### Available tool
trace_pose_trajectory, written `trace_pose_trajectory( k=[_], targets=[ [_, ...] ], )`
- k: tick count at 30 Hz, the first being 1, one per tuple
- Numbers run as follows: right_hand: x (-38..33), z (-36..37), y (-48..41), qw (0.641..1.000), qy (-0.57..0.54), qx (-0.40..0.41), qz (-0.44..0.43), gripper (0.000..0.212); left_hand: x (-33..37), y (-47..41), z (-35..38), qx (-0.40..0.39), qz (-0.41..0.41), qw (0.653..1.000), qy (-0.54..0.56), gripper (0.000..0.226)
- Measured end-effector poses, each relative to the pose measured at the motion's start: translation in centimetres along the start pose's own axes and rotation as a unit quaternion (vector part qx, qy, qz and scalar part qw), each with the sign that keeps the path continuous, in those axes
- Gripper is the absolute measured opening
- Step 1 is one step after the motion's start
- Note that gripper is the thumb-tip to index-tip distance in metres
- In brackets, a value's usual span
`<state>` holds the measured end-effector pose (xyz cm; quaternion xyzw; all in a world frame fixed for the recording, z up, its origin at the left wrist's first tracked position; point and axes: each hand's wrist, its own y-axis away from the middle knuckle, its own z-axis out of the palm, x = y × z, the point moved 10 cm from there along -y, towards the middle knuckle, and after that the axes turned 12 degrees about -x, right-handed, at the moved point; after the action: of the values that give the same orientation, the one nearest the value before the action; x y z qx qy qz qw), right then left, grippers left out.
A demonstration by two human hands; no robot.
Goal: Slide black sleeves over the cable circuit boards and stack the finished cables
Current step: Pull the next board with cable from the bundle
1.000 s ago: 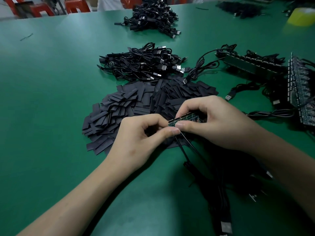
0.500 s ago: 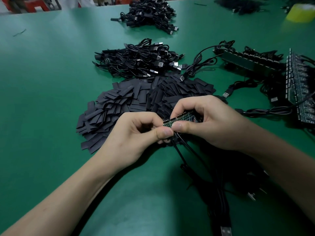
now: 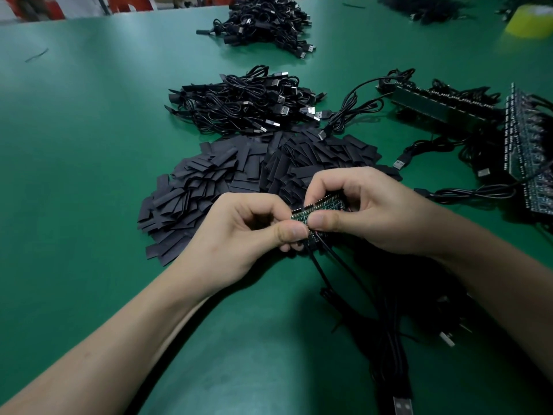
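Observation:
A green strip of joined circuit boards (image 3: 321, 204) is held between both hands above the table. My left hand (image 3: 251, 232) pinches its near left end with thumb and curled fingers. My right hand (image 3: 368, 208) grips the rest of the strip, thumb on the front. Black cables (image 3: 338, 265) hang from the boards toward me. A heap of flat black sleeves (image 3: 227, 181) lies just behind my hands. Behind that sits a pile of sleeved black cables (image 3: 245, 103).
A second cable pile (image 3: 263, 22) lies farther back on the green table (image 3: 89, 145). More board strips with cables (image 3: 529, 145) crowd the right side. A yellow tape roll (image 3: 529, 19) sits at the far right. Loose USB cables (image 3: 398, 354) trail toward me at the lower right.
Both hands hold the same grip on the board strip; they have shifted only slightly, and the camera has tilted a little.

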<state>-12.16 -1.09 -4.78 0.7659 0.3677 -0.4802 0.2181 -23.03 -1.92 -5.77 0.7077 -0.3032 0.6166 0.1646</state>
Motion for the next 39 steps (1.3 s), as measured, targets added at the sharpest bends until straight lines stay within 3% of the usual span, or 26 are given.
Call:
trace_pose_trajectory(
  k=[13,17,21,25,29,33,36,39],
  targets=[
    [-0.1,0.6,-0.1,0.998,-0.055,-0.031,-0.007,0.012,-0.1,-0.1,0.2,-0.016,0.008,1.000,0.009,0.011],
    [-0.1,-1.6,0.7,0.996,0.052,-0.024,0.062,0.008,0.0,0.1,-1.2,0.040,0.011,0.999,0.029,0.011],
    [1.4,-5.4,3.0,0.950,0.248,-0.006,0.189,0.033,0.4,0.8,-3.0,0.102,0.009,0.995,-0.010,0.017],
    [-1.9,-4.0,1.6,0.943,0.311,0.050,0.110,0.040,1.4,0.9,-3.6,0.151,0.041,0.985,-0.077,0.013],
    [-2.0,0.0,-0.5,0.970,0.219,0.063,0.087,0.022,1.6,1.2,-4.1,0.166,0.045,0.979,-0.114,0.017],
    [-0.8,0.3,-0.3,0.995,-0.026,0.077,0.060,0.018,1.0,1.0,-3.9,0.103,0.001,0.977,-0.187,0.024],
    [-0.8,-1.0,0.6,0.963,-0.235,0.131,0.009,0.019,1.1,0.7,-2.9,0.011,-0.013,0.939,-0.343,0.042],
    [-1.1,-3.5,1.8,0.936,-0.300,0.186,-0.014,0.021,0.8,0.7,-2.0,-0.051,-0.018,0.902,-0.428,0.052]
  ],
)
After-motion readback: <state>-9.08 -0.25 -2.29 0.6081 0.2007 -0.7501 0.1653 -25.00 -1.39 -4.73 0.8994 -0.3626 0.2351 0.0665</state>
